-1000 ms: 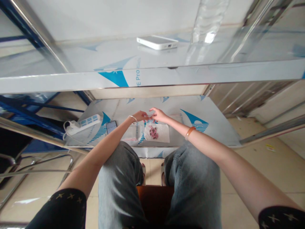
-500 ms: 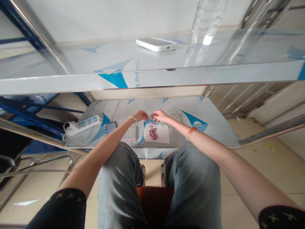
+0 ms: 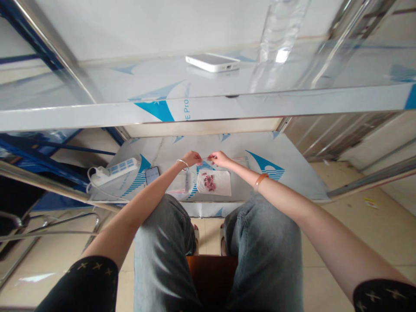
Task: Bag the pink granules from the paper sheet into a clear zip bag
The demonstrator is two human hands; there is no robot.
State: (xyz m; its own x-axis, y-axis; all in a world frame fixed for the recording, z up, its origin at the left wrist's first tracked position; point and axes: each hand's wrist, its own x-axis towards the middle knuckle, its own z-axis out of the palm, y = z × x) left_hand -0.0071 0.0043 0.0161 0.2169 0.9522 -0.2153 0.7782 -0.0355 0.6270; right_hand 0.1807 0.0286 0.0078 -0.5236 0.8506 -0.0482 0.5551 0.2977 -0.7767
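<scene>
Although my grip hides its ends, a thin strand (image 3: 204,159) runs sideways, nearly level, between my left hand (image 3: 194,158) and right hand (image 3: 219,159), both pinched on it above the desk (image 3: 201,144); the pink bits (image 3: 209,182) on the paper (image 3: 223,183) blur together.

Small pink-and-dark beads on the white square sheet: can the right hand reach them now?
Probably yes: the right hand is close by and nothing covers the small pink-and-dark beads, though its fingers seem occupied with a thin strand.
</scene>
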